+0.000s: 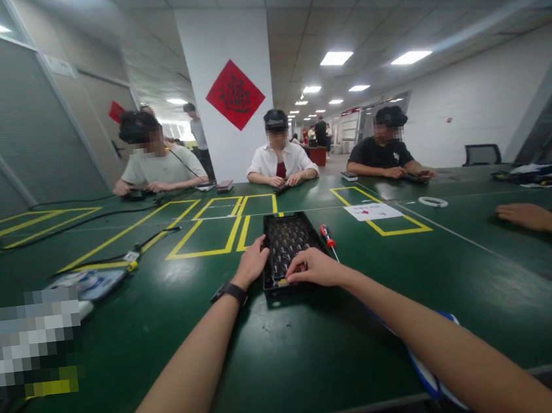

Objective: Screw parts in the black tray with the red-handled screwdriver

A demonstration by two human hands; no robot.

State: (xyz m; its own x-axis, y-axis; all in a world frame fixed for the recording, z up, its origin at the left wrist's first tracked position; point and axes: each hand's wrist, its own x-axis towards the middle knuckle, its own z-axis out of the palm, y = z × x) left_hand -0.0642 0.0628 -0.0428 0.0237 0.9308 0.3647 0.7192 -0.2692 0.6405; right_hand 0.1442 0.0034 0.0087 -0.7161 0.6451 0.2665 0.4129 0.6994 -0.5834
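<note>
A black rectangular tray [288, 239] with a raised rim lies on the green table in front of me. Several small, shiny pieces sit in rows inside it, too small to name. My left hand [253, 261], with a dark band on its wrist, grips the tray's left side. Over the near end of the tray, my right hand [315, 268] is closed in a pinch beside a small yellowish part [282, 282]. Whatever lies between those fingertips is hidden. Just right of the tray rests a red and black screwdriver [327, 235], its shaft pointing toward me.
Yellow tape outlines mark the green table [163, 350]. A printed white sheet [373, 212] and a white ring [432, 202] lie to the right. Cables and a flat device [91, 283] are at left. Several people sit across; another person's hand [523, 214] rests at right.
</note>
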